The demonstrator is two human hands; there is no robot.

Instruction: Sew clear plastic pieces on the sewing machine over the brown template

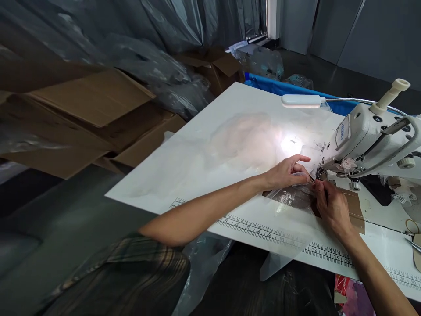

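Sheer white fabric (292,224) lies over the front of the sewing table and hangs past its edge. My left hand (287,172) pinches part of this fabric just left of the sewing machine's needle area, its index finger stretched out. Close beside it, my right hand (332,206) is closed with thumb and finger together on a small dark thin tool, whose tip reaches toward my left fingertips. The white sewing machine (358,131) stands right behind both hands. Brown cardboard (357,210) lies under the fabric and my right hand.
A lamp (302,101) lights the white table (197,145). A printed ruler (256,229) runs along the front edge. Scissors (412,243) lie at the far right. Open cardboard boxes (95,98) and plastic sheeting stand left of the table; a blue cloth (276,84) is behind it.
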